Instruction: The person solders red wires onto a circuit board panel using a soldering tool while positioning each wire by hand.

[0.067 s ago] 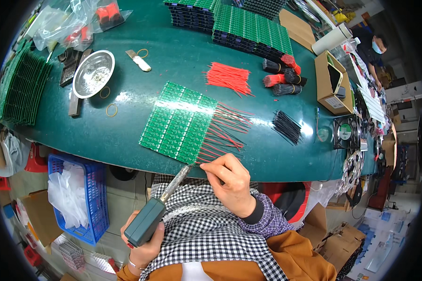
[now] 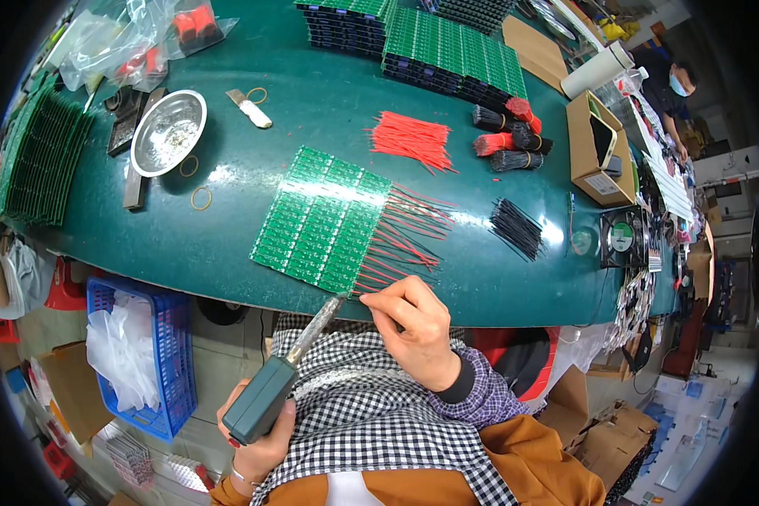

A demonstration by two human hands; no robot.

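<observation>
My left hand [image 2: 266,443] is wrapped round the dark green handle of a soldering iron [image 2: 263,403]. Its metal tip meets the near right corner of a green circuit board panel [image 2: 319,223], which lies flat on the table. At that same corner my right hand [image 2: 417,333] pinches the end of a thin wire, mostly hidden by the fingertips. Red and black wires [image 2: 409,240] stick out to the right from the panel's right edge. Beyond them lie a loose pile of red wires [image 2: 411,141] and a smaller pile of black wires [image 2: 516,229].
Tied red and black wire bundles [image 2: 514,139] sit near stacked circuit boards [image 2: 455,55]. At left are a metal bowl [image 2: 169,135], a knife [image 2: 250,110] and more upright boards [image 2: 42,156]. A cardboard box [image 2: 599,152] and a fan [image 2: 622,236] stand at right. Below is a blue basket [image 2: 177,363].
My hands, the soldering iron and the panel stay in nearly the same place. At the far left edge another person's arm has shifted slightly.
</observation>
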